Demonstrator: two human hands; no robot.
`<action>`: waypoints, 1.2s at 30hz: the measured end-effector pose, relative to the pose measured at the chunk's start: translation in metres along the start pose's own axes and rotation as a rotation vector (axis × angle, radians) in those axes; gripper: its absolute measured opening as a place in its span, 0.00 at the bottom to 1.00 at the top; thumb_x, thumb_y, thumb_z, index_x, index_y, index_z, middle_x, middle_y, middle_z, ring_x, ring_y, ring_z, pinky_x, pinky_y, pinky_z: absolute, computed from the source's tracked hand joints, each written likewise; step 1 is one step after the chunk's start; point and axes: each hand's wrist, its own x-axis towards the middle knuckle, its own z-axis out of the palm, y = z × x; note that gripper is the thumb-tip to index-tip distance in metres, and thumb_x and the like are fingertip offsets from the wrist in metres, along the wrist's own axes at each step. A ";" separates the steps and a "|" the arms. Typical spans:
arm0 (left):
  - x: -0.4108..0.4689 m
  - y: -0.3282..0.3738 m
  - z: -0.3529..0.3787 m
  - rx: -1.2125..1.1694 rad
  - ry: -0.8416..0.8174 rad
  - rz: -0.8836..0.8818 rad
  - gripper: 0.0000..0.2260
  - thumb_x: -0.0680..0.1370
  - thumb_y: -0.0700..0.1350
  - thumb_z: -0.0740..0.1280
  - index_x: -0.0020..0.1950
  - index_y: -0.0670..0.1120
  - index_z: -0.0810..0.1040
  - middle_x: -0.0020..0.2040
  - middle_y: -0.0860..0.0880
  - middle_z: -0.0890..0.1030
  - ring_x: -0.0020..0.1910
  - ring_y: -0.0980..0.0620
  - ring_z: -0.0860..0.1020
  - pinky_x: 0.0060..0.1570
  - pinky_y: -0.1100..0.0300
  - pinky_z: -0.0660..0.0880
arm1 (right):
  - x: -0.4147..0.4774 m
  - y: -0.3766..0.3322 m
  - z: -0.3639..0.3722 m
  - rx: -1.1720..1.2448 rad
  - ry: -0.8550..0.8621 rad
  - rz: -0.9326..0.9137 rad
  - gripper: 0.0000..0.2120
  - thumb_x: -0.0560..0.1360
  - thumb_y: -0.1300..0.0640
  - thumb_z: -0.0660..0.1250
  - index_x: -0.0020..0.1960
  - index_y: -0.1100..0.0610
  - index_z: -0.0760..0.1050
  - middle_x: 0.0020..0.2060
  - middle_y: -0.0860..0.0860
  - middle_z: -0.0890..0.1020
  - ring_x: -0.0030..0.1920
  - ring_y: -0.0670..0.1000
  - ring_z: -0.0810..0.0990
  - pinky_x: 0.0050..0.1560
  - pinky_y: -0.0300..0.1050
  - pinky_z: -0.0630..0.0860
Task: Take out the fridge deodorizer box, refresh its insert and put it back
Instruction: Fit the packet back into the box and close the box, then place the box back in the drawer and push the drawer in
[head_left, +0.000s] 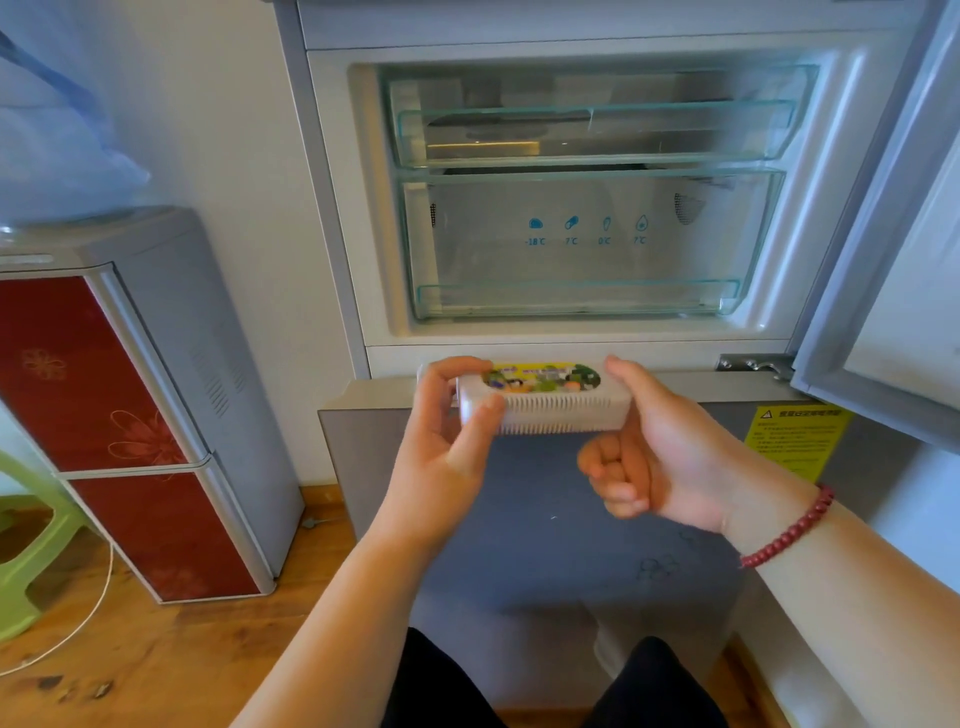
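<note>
In the middle of the frame, a person holds a white slotted deodorizer box (540, 402) lengthwise between two bare hands, in front of an open fridge compartment (587, 197). The left hand (447, 441) comes up from the lower centre, palm turned inward; its grip is closed on the box's left end, thumb on the near face and fingers curled around the far side. The right hand (660, 452) reaches in from the lower right, wrist bent back; its grip is closed on the right end, thumb up along the end wall and the other fingers folded underneath. A red bead bracelet (789, 530) circles the right wrist. The box lies level, its colourful label (540, 376) facing up. Behind it, clear fridge drawers (592, 291) fill the upper centre. A red and grey cabinet (135, 415) stands at the left.
</note>
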 end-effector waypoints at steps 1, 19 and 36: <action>-0.001 -0.001 -0.001 -0.001 -0.020 -0.037 0.09 0.77 0.37 0.64 0.53 0.49 0.74 0.58 0.47 0.79 0.53 0.55 0.81 0.44 0.65 0.76 | 0.000 0.001 -0.004 -0.011 -0.017 0.002 0.26 0.77 0.36 0.54 0.50 0.58 0.77 0.25 0.58 0.74 0.20 0.52 0.64 0.25 0.38 0.59; 0.006 0.009 0.014 0.018 0.132 -0.614 0.23 0.79 0.62 0.57 0.51 0.45 0.80 0.41 0.43 0.87 0.40 0.44 0.86 0.43 0.47 0.83 | -0.008 0.014 0.001 -0.573 0.265 -0.374 0.32 0.78 0.36 0.47 0.43 0.57 0.81 0.26 0.55 0.82 0.24 0.54 0.77 0.24 0.41 0.67; 0.035 0.025 0.030 0.162 0.111 -0.574 0.28 0.78 0.65 0.54 0.45 0.43 0.82 0.37 0.42 0.86 0.31 0.44 0.84 0.26 0.56 0.80 | -0.002 0.005 -0.007 -0.264 0.402 -0.415 0.27 0.79 0.39 0.54 0.45 0.58 0.81 0.32 0.54 0.85 0.22 0.52 0.78 0.25 0.45 0.76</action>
